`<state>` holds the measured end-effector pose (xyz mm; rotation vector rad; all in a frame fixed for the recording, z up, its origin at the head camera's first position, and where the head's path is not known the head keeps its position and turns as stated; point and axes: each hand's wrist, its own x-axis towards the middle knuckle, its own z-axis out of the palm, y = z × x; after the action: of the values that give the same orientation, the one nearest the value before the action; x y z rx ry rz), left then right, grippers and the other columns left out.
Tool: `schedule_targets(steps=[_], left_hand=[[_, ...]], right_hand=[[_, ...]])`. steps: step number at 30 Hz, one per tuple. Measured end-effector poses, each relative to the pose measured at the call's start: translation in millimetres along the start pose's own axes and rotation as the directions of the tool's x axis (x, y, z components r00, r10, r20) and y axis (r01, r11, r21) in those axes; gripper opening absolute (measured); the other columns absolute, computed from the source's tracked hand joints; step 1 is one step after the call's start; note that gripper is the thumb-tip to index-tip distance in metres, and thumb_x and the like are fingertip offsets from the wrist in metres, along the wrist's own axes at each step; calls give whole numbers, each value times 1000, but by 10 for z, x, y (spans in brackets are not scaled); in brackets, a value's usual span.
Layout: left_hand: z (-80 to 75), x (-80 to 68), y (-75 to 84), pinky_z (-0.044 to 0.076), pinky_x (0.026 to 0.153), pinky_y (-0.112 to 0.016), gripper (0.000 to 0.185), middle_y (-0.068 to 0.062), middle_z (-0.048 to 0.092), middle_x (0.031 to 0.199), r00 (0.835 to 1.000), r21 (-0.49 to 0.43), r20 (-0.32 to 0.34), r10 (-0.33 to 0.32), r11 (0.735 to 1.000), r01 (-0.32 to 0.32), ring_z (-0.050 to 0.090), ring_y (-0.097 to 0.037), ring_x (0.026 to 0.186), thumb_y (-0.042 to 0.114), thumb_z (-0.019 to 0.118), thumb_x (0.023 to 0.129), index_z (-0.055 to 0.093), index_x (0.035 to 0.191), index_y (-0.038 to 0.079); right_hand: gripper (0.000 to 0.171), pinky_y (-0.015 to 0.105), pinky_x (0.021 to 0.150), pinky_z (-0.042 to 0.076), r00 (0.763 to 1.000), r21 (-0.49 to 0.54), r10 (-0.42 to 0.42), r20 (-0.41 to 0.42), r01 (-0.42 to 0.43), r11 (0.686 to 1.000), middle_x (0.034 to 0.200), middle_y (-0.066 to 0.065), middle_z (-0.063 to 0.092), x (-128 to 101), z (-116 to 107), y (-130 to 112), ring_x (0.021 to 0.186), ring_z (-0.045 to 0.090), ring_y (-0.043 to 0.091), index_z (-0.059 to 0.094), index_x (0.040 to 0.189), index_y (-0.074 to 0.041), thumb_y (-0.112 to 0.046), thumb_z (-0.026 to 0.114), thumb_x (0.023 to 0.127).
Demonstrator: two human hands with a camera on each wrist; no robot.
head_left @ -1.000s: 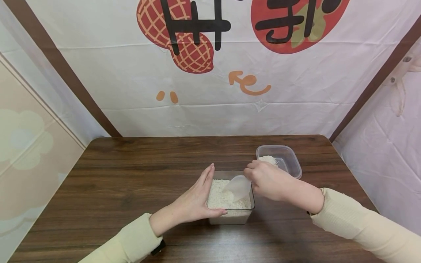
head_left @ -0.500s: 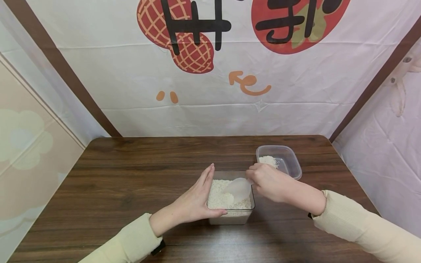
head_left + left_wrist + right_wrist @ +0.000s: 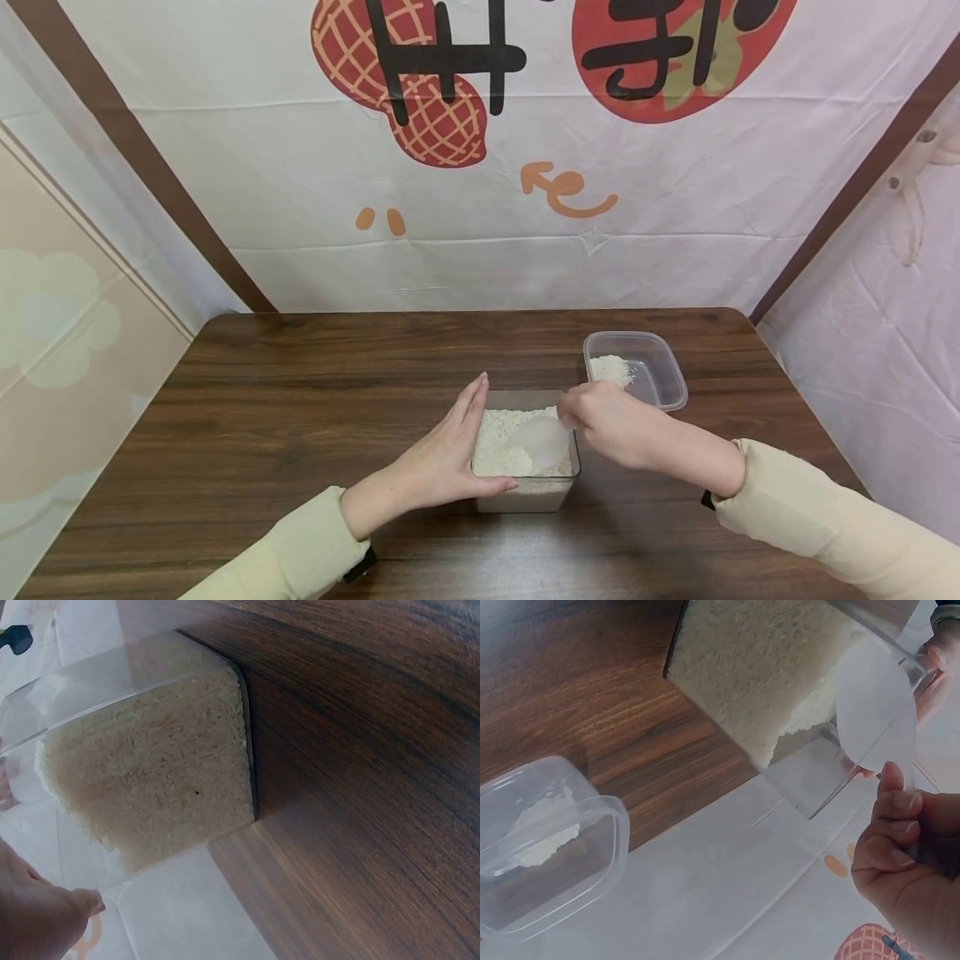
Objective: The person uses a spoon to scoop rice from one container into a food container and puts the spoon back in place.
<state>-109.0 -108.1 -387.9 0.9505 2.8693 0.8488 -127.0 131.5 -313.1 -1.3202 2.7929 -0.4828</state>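
Note:
A clear square container filled with rice stands toward the front of the table. My left hand holds it by the left side, thumb across the front wall and fingers extended along the left rim. In my right hand, curled fingers and thumb grip the handle of a translucent white scoop. The scoop's bowl lies tilted at the rice surface, its front edge against a small heap of grains. In the right wrist view, the scoop shows through the container's clear wall.
Behind my right hand sits a clear plastic tub with a small pile of rice on its left side. Both stand on a dark wood table. A printed white cloth hangs behind the table's far edge.
My right hand has moved slightly toward the front with the scoop, whose bowl sits lower and flatter in the rice. Grains bunch up at its front edge. The left hand stays put.

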Motion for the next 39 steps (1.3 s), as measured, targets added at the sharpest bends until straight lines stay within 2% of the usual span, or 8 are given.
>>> schedule_targets(steps=[7,16,24,28,35,39], left_hand=[[3,7,1,32,102,-40,115,-17,5,151,1000,-9,-1,-1,1000,1,26,-29,132,55,68,71,3,144,-5],[-2,3,0,33,101,-41,115,-18,5,150,999,-2,-20,27,1000,-27,28,-30,131,54,68,71,3,143,-7],[-12,-6,-6,34,101,-40,115,-17,4,150,1000,-18,-14,22,1000,-23,28,-29,131,54,68,71,1,144,-4],[-14,-7,-5,35,101,-41,114,-17,5,150,1000,-25,-17,24,999,-24,28,-30,131,53,68,71,1,144,-4],[-1,3,-3,32,102,-40,115,-16,4,151,1000,-16,-7,20,1000,-20,26,-28,132,53,68,71,2,144,-5],[3,1,-3,33,102,-40,114,-17,6,150,1000,-2,-17,20,1000,-20,27,-29,131,53,69,70,4,143,-7]], right_hand=[[22,26,62,46,1000,-17,-8,-9,8,1000,73,-2,56,38,61,-29,70,53,11,59,75,-5,12,45,70],[23,22,57,42,1000,-7,-26,3,26,1000,67,-3,50,94,167,-61,64,46,10,55,70,-6,13,44,66],[22,23,57,45,1000,-40,-26,-2,26,999,68,-1,54,134,267,-130,67,54,13,57,70,-6,13,46,66],[22,22,56,44,1000,-35,-25,-9,25,999,68,-2,53,131,271,-134,65,53,12,56,69,-6,13,46,66],[26,23,60,47,999,11,-21,32,21,1000,73,0,58,93,225,-115,69,56,11,59,74,-5,14,42,69],[26,23,62,47,999,59,9,41,-12,998,72,-2,58,81,191,-93,69,53,9,60,75,-6,13,42,70]])
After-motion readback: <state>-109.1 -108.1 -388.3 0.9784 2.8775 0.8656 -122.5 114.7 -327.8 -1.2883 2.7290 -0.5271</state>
